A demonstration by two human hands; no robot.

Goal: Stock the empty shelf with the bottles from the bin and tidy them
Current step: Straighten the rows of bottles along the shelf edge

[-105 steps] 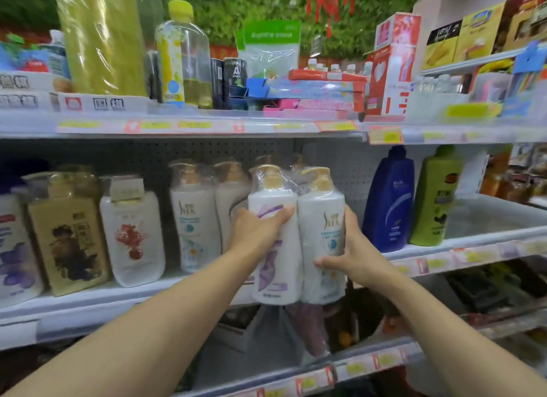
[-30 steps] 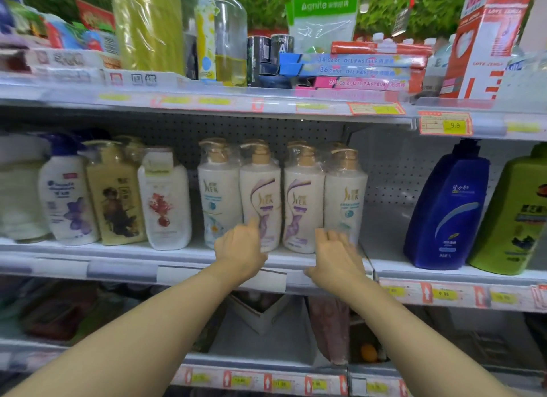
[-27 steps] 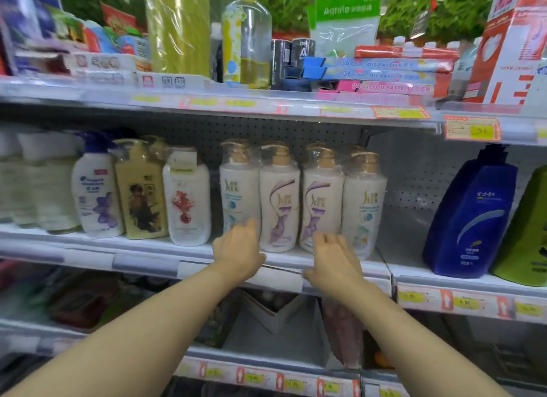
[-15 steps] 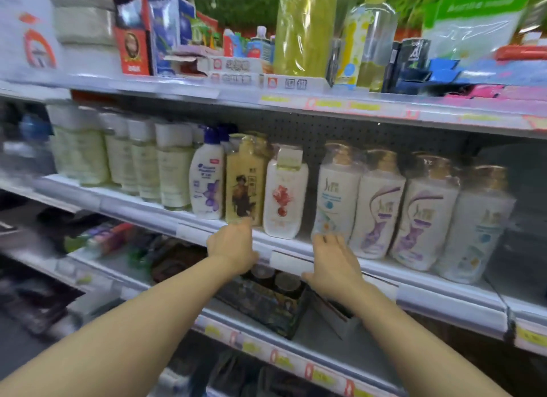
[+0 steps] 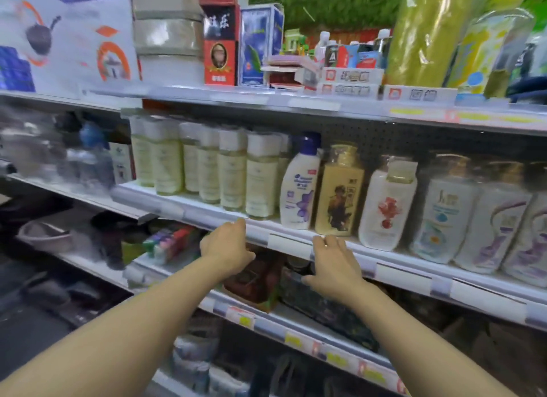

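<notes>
The middle shelf [image 5: 290, 244] carries a row of bottles. At the far right stand white pump bottles [image 5: 441, 213] wrapped in clear film. Left of them are a white bottle with a red print [image 5: 384, 207], a yellow bottle [image 5: 339, 195] and a white bottle with a blue cap [image 5: 299, 189]. Several pale yellow bottles [image 5: 231, 174] fill the left part. My left hand [image 5: 226, 248] and my right hand [image 5: 334, 263] hover in front of the shelf's front rail, fingers relaxed, holding nothing. No bin is in view.
The top shelf [image 5: 296, 100] holds boxes, a yellow-green roll [image 5: 426, 35] and small packs. Below the middle shelf, a lower shelf [image 5: 266, 319] holds dark packs and coloured items. Dim shelves with blurred goods lie at the far left.
Both hands have let go of the white pump bottles, which now stand on the shelf. My view has swung left along the shelf, and the hands hang empty before the rail.
</notes>
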